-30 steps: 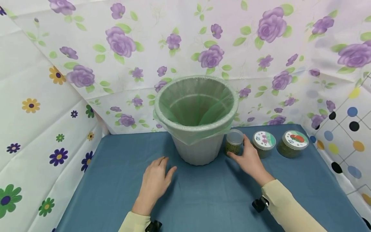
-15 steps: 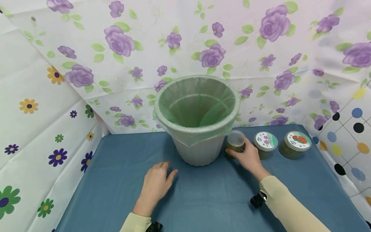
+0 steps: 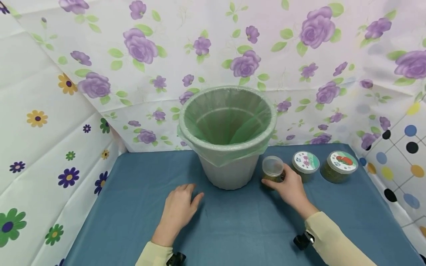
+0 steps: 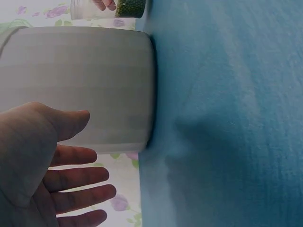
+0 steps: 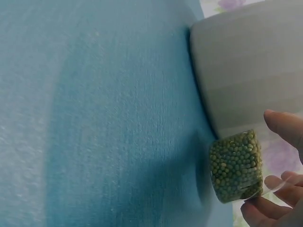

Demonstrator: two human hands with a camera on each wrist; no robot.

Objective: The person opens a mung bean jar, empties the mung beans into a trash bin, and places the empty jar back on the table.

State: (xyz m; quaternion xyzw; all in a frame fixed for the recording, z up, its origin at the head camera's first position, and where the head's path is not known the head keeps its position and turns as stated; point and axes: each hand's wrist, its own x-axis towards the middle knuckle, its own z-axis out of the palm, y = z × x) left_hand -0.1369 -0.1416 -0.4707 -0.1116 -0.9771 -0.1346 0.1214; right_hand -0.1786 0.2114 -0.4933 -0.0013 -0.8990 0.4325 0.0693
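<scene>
Grips a clear jar (image 3: 273, 166) with the right hand (image 3: 292, 188), at four o'clock from the bin (image 3: 229, 179). Holds nothing in the left hand (image 3: 179, 207), fingers spread, over the tabletop (image 3: 229, 232) at seven o'clock from the bin. Judging by the small green beans (image 5: 236, 165) in the lower part, should feel light but bottom-weighted; looks like thin plastic, firm, smooth, slightly slippery, perhaps apt to dent when squeezed hard. Best taken round the side, thumb opposite fingers, and held upright; cannot tell whether lidded or touching the cloth (image 3: 146, 173). See a flower-lidded jar (image 3: 305, 162) and a tomato-lidded jar (image 3: 342, 162) at three o'clock. Expect decent grip from matte blue cloth. Note a pale green bag (image 3: 223, 160) lining the bin, purple-flowered sheeting (image 3: 219, 22) at twelve, dotted sheeting (image 3: 396, 147) at three.
</scene>
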